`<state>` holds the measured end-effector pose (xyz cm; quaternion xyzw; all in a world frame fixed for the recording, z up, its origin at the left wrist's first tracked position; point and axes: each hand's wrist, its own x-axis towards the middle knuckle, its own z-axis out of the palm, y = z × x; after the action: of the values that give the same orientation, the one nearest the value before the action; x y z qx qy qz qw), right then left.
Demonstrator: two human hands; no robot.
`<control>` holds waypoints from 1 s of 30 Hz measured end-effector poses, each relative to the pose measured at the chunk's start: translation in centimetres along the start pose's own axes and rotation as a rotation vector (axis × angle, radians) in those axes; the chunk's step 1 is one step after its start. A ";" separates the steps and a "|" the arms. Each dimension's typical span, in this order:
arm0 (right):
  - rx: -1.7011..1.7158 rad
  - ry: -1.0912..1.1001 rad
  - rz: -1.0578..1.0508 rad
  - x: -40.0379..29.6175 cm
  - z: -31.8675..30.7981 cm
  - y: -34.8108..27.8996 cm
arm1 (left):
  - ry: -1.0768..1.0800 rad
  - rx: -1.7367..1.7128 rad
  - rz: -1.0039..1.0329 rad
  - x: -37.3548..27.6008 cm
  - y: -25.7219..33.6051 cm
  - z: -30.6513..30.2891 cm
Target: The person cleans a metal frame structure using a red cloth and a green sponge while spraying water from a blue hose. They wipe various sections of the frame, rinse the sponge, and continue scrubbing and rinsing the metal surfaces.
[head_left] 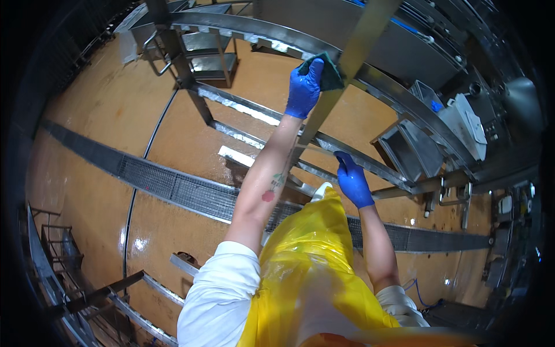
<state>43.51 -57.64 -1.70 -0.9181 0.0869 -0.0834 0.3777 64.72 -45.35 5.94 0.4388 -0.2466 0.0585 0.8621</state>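
My left hand (305, 89), in a blue glove, is closed on a dark green scouring pad (328, 74). The pad lies against an upright steel post (323, 108), close to where a notched steel rail (256, 32) meets it. Lower and to the right, my right hand (352, 180), gloved in blue too, is by the rack's lower crossbar (368, 160). Its fingers are bent, and whether they touch or grip the bar cannot be told. A yellow plastic apron (308, 260) covers my front.
A long floor drain grate (190, 191) crosses the wet orange floor. Steel shelving (208, 56) stands beyond the rack at upper left, a steel bin (407, 147) at right. Another metal frame (138, 319) is at lower left. A blue hose (418, 292) lies at lower right.
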 end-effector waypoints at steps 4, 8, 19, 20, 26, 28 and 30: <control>0.002 0.144 -0.189 2.0 1.1 -1.8 | 0.131 0.310 -0.027 -3.7 -0.2 -2.4; 0.110 0.046 -0.153 4.3 2.4 -6.7 | 0.243 0.308 -0.320 -13.6 -1.6 -9.6; -0.101 -0.130 -0.142 10.6 15.2 -10.2 | 0.749 0.583 -0.499 -21.0 -8.1 -31.7; -0.138 -0.109 -0.168 10.3 15.9 -8.2 | 0.797 0.565 -0.513 -19.0 -7.6 -32.3; -0.190 -0.251 -0.083 5.8 17.1 1.9 | 0.926 0.371 -0.303 -4.2 -6.2 -39.0; -0.210 -0.259 -0.062 5.1 17.3 5.5 | 0.849 0.505 -0.237 1.3 -6.2 -42.2; -0.207 -0.268 -0.071 4.3 16.7 7.1 | 0.858 0.824 -0.189 3.3 -6.8 -45.3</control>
<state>50.63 -52.18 -18.03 -0.9574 0.0111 0.0358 0.2862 86.65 -14.30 -19.80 0.6939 0.2065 0.2444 0.6451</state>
